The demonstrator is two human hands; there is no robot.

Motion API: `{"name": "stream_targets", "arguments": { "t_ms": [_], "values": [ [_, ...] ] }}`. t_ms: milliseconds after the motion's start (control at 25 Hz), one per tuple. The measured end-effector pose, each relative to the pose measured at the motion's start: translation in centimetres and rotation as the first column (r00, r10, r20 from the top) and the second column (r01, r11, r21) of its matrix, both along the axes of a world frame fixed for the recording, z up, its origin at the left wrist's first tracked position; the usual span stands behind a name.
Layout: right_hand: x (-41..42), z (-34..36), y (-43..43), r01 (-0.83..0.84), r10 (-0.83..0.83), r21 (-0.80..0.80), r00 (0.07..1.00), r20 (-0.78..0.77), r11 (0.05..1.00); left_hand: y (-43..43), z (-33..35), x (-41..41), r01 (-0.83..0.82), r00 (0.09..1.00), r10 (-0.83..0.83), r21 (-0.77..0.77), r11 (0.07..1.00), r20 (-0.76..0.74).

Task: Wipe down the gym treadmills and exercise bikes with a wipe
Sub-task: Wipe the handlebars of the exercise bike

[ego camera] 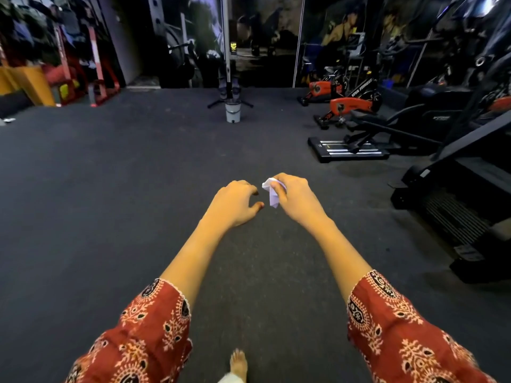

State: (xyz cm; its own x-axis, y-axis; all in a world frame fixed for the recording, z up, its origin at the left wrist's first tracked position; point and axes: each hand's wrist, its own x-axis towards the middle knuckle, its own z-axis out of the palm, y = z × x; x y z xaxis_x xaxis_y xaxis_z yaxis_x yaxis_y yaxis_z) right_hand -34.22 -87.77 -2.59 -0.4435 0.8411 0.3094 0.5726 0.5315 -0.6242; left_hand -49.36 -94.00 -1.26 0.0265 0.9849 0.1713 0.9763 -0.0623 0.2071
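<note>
Wipe (270, 192) crumpled, pinched in right hand (294, 195); left hand (235, 201) empty.

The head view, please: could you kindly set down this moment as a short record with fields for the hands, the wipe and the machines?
Setting: gym with a dark floor
Right hand: pinches a crumpled white wipe
Left hand: loosely curled beside it, holding nothing
Contact with machines: none; both hands are held over the floor
Exercise bikes: orange and black, ahead on the right
Treadmill: black, near right
Also there: pale bucket straight ahead
</note>
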Motion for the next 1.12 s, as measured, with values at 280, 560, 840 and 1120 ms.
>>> {"name": "stream_targets", "arguments": {
  "t_ms": [280,560,840,1120],
  "values": [
    [-8.5,2.9,22.2,0.053,-0.053,0.005,0.998,-0.020,0.999,23.9,2.7,-9.1,0.045,0.999,-0.045,0.027,0.999,-0.006],
    [-14.5,0.5,43.4,0.088,-0.087,-0.020,0.996,0.025,0.996,45.6,-0.3,-15.8,0.069,0.997,-0.069,-0.028,0.997,0.033],
    [-19.4,2.3,69.5,0.096,-0.096,0.005,0.994,0.042,0.995,71.0,2.2,-20.8,0.066,0.997,-0.067,0.019,0.998,0.042],
    [-26.5,0.6,90.5,0.056,-0.054,-0.060,0.998,0.044,0.997,91.9,-0.5,-26.7,0.023,0.997,-0.022,-0.024,0.999,0.074]
  ]
}}
